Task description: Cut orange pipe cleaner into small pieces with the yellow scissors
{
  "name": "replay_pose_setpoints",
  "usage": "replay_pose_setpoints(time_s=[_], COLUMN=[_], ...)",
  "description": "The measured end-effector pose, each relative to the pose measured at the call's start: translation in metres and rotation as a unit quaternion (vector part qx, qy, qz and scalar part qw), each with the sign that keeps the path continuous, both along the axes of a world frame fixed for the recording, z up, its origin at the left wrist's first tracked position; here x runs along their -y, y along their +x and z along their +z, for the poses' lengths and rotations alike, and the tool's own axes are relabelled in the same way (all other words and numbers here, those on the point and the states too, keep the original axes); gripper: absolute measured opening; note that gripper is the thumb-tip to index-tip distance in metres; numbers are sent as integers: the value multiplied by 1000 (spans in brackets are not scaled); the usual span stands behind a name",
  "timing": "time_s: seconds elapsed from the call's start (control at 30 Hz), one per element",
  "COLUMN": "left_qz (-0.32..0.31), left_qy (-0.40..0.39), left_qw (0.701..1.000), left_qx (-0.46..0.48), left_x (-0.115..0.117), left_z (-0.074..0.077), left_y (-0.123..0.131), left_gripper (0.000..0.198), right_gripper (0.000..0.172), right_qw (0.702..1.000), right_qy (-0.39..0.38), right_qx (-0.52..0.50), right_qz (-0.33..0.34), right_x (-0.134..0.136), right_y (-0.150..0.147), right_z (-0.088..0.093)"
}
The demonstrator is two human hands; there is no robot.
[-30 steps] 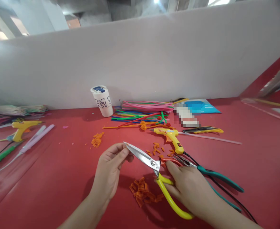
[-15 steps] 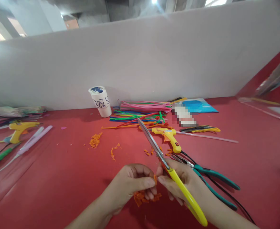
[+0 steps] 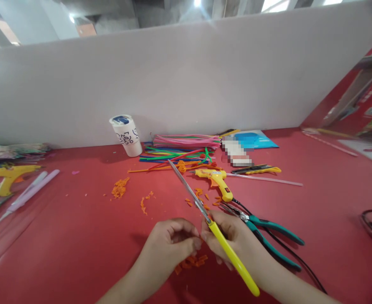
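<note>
**Gripping the scissors over a scatter of orange snippets**

The scissors [image 3: 226, 253] sit in the right hand [image 3: 247, 249], which is closed around the yellow handles. The steel blades look shut and point up and away from both hands. The tool should be rigid and fairly light, with slick plastic handles. The handles are the safe place to hold it, as the tips are sharp.

The left hand [image 3: 169, 245] is curled closed, its fingertips bunched against the right hand's. Whether they pinch a piece cannot be told. The orange snippets [image 3: 190, 261] lie on the counter [image 3: 78, 236] just under both hands, and they look tiny, soft and easily scattered.

Teal-handled pliers [image 3: 268, 236] and a black cord [image 3: 300, 266] lie just beside the right hand. A yellow glue gun [image 3: 215, 179] lies beyond the blades, crowding that side. Farther off are pipe cleaners [image 3: 182, 147] and a paper cup [image 3: 126, 135].
</note>
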State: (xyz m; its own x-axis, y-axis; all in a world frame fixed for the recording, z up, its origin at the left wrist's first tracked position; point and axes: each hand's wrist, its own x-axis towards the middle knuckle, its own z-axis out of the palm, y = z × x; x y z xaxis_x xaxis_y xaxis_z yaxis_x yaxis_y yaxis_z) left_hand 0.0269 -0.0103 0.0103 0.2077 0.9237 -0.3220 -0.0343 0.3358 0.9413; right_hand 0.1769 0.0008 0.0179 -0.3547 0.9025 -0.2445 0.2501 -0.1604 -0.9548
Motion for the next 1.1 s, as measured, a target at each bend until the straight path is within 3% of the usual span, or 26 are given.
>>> replay_pose_setpoints(time_s=[0.17, 0.3, 0.43, 0.6, 0.87, 1.1], left_qz=[0, -11, 53, 171, 190, 193], left_qy=[42, 60, 47, 102, 122, 125], left_qw=[996, 995, 997, 978, 968, 964], left_qx=[-72, -78, -30, 56, 113, 134], left_x=[4, 4, -1, -9, -12, -13], left_z=[-2, 1, 7, 13, 15, 12], left_y=[3, 4, -4, -21, -29, -28], left_gripper=[6, 5, 3, 3, 5, 3], right_gripper=[10, 15, 25, 28, 28, 21], right_qw=[1000, 998, 989, 947, 848, 837], right_qy=[22, 47, 129, 212, 305, 328], right_qx=[14, 30, 69, 238, 415, 414], right_qz=[-8, -4, 2, 42, 128, 146], right_x=[2, 1, -2, -4, -2, -3], right_y=[-4, -4, 3, 12, 13, 16], right_z=[0, -2, -6, -6, -14, -20])
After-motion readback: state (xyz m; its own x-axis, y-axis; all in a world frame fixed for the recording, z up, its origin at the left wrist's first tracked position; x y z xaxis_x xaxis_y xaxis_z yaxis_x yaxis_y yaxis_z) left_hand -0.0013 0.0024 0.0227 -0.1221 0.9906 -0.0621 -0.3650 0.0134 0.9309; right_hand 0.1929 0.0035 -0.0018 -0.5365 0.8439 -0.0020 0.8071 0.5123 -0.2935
